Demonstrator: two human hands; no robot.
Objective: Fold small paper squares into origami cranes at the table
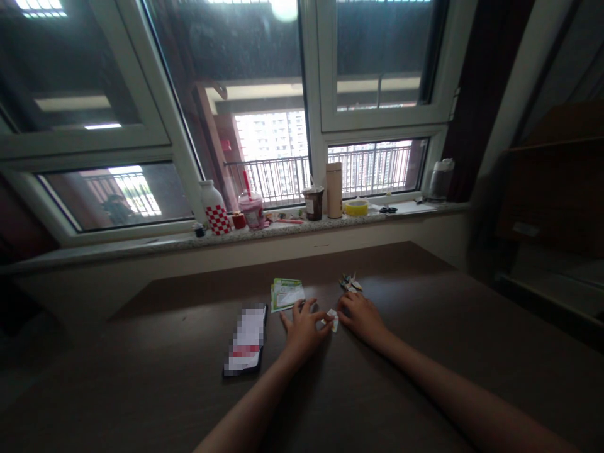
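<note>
A small white piece with yellowish marks (333, 322), perhaps paper or a sticker, lies between my hands on the dark table. My left hand (302, 328) pinches its left side between thumb and index finger, while the other fingers spread toward the green-and-white printed sheets (289, 294). At the piece's right edge, my right hand (364, 318) rests with fingers bent and closed together; what its fingertips hold, if anything, is hidden. Just beyond that hand sits a little heap of crumpled colored scraps (350, 282).
A phone (246, 340) with a blurred screen lies left of my left hand. On the windowsill stand a checkered bottle (214, 211), a pink drink cup (252, 211), a dark drink cup (313, 204), a tan flask (334, 192), yellow tape (357, 208) and scissors (388, 210).
</note>
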